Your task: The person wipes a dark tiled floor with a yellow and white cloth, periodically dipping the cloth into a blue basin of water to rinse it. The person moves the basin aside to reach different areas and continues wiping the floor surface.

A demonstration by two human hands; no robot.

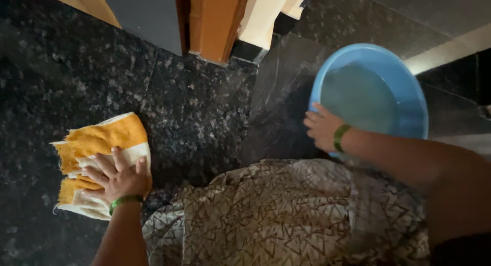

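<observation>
My left hand (116,178) lies flat, fingers spread, on a folded orange and white cloth (102,143) that rests on the dark speckled stone floor (199,107). A green bangle circles that wrist. My right hand (322,128), also with a green bangle, grips the near left rim of a round blue basin (409,118) that holds water. The basin stands on the floor to the right. My patterned brown and cream garment (276,215) fills the lower middle of the view.
An orange-brown wooden door frame (215,20) and a cream wall edge stand at the top centre, beside a grey panel (148,13). A pale strip of floor or step runs at the upper right behind the basin.
</observation>
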